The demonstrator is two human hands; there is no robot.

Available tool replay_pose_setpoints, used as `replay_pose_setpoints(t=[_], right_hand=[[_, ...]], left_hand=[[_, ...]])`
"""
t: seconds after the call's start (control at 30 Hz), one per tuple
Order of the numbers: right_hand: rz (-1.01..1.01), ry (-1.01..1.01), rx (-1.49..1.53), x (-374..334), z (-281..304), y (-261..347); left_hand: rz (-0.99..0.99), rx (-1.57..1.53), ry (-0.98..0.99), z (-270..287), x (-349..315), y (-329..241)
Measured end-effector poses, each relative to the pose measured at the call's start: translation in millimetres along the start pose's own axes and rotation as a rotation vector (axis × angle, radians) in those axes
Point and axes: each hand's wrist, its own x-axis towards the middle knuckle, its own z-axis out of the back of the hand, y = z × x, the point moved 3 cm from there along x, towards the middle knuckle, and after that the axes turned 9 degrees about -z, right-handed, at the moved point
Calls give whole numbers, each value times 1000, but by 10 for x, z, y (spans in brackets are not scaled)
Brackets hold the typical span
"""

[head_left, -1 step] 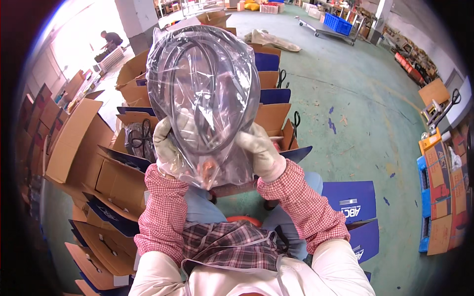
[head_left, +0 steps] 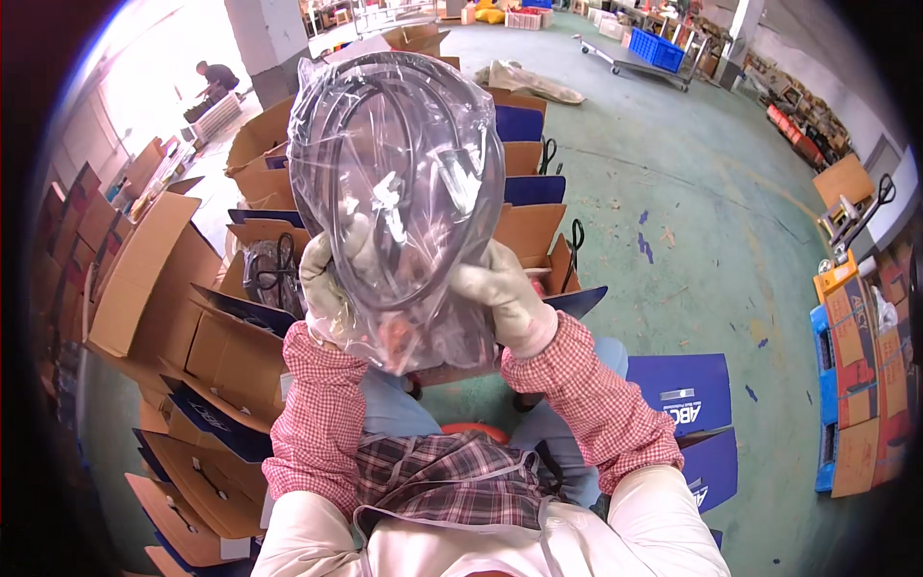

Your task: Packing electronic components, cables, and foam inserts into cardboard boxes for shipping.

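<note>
Both gloved hands hold up a clear plastic bag of coiled black cable in front of me. An orange-red piece shows through the film near the bag's lower end; its kind is unclear. My left hand closes on the lower left side, with some fingers behind or under the film. On the lower right side, my right hand pinches the bag with its thumb in front. The glare on the plastic hides part of what is inside.
Open cardboard boxes stand in rows ahead and to my left, some holding bagged black cables. Blue box flaps lie at my right. Farther off are a flat cart with a blue crate, a blue pallet and a crouching person.
The bag has shifted and tilted very slightly, and its glare has moved. My right thumb sits a little further in over the film. Both hands keep hold.
</note>
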Motion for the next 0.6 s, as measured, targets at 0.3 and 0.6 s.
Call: replay_pose_setpoints(t=[0.3, 0.6], right_hand=[[78, -348, -1647, 229, 71, 1143], [232, -158, -2166, 294, 59, 823]], left_hand=[[132, 1151, -392, 728, -213, -662], [-364, 2258, 944, -801, 488, 37]])
